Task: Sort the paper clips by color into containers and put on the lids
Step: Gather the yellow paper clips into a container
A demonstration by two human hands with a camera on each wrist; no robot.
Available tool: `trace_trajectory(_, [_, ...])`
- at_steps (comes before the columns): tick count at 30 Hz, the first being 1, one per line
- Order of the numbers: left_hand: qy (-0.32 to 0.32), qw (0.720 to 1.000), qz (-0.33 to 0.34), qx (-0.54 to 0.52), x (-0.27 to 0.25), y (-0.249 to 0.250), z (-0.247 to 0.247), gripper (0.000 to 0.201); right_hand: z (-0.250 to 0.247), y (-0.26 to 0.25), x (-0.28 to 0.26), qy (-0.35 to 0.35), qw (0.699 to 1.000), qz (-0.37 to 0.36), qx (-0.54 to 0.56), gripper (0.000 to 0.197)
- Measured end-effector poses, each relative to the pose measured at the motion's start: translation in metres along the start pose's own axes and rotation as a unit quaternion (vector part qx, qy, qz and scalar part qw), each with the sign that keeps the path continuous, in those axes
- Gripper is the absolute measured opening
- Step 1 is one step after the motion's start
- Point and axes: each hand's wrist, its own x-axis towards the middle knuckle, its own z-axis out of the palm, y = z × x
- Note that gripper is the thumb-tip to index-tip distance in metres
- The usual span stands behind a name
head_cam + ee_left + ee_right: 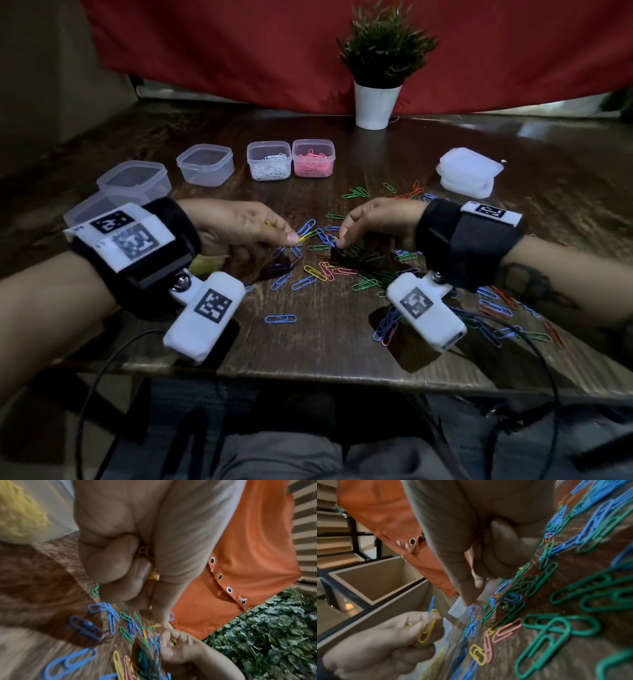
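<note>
the left hand (pixel 239 224) is curled, its thumb and forefinger pinching a yellow paper clip (pixel 426 628), with more yellow clips (pixel 145 555) bunched inside the folded fingers. the right hand (pixel 376 219) is also curled, its forefinger (pixel 467 588) pointing down into the loose pile of paper clips (pixel 342 267) in the middle of the tabletop (pixel 308 342); something yellow shows in its palm in the left wrist view, but i cannot tell whether this grip holds a clip. toward the far edge stand a tub of white clips (pixel 269 161) and a tub of pink clips (pixel 313 158), touching. three clear tubs (pixel 205 164) sit toward the left edge. a stack of lids (pixel 469 173) lies toward the right edge.
</note>
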Motion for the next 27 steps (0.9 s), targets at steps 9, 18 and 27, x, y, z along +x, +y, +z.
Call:
trace_trajectory(9, [0.055, 0.997, 0.007, -0.059, 0.000, -0.002, 0.030, 0.024, 0.006, -0.004, -0.003, 0.040, 0.998, 0.043, -0.037, 0.025])
trace_trajectory(18, [0.118, 0.970, 0.021, -0.211, 0.006, 0.002, 0.053, 0.041, 0.014, -0.001, -0.011, 0.006, 0.999, 0.036, -0.036, 0.032])
trace_trajectory(27, [0.081, 0.906, 0.084, -0.407, 0.008, -0.001, 0.064, 0.031, 0.013, 0.004, -0.028, -0.001, 0.970, -0.032, 0.239, 0.036])
